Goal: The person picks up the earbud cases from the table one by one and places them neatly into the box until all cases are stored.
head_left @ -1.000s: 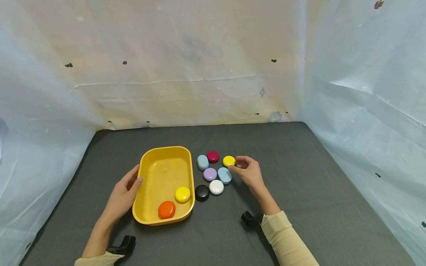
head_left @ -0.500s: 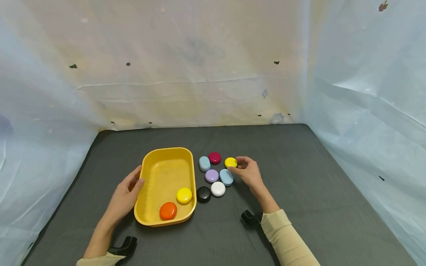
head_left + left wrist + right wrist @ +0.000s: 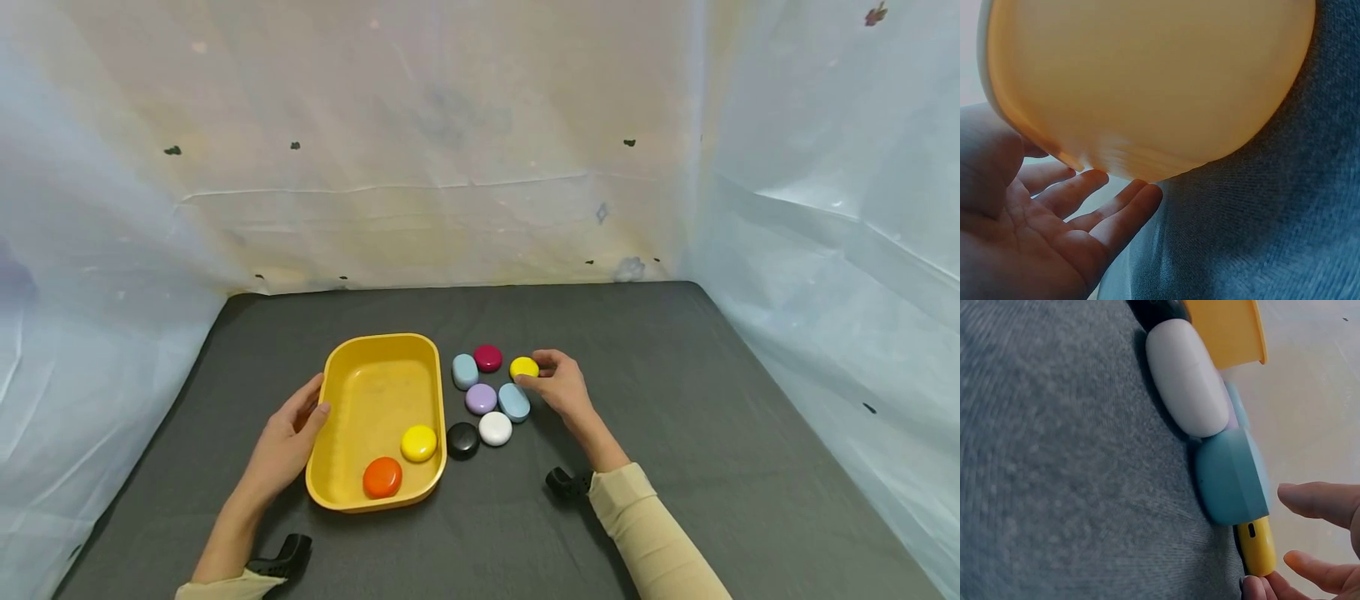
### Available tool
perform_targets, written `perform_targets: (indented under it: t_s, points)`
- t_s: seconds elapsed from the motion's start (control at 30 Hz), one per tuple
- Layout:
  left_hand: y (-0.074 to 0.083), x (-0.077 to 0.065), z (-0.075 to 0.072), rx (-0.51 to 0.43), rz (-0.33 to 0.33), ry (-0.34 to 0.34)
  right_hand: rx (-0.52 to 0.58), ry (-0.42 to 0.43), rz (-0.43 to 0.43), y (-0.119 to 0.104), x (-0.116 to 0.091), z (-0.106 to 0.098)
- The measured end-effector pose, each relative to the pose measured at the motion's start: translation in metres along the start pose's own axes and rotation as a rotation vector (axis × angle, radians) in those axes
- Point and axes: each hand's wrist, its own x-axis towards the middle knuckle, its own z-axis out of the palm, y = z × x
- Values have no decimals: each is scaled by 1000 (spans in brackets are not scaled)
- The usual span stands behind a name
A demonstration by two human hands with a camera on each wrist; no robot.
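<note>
My left hand (image 3: 281, 442) grips the left wall of a yellow plastic tray (image 3: 367, 343), thumb over the rim and fingers against the outside, as the left wrist view also shows. In the tray lie an orange rounded piece (image 3: 382, 477) and a yellow one (image 3: 418, 443). My right hand (image 3: 561, 385) is at another yellow rounded piece (image 3: 523, 367) on the cloth. In the right wrist view this yellow piece (image 3: 1256, 549) has a small dark slot; some fingertips (image 3: 1254, 589) are right at its end, while the thumb (image 3: 1316, 501) stands apart from it.
Right of the tray, smooth pieces lie grouped: black (image 3: 462, 441), white (image 3: 495, 428), purple (image 3: 481, 398), dark red (image 3: 487, 358), and two light blue, one oval (image 3: 513, 403) and one squarish (image 3: 465, 372). Dark grey cloth (image 3: 675, 417) covers the table; pale plastic sheeting (image 3: 450, 167) hangs behind.
The whole scene has shifted slightly right and down in the head view. Both hands, the tray and the pieces keep their places relative to one another.
</note>
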Motion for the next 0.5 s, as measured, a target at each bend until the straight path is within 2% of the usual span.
perform_targets:
  t_s: [0.5]
  points:
    - [0,0,0,1,-9,-1,-32,-12,-14,0,3,1]
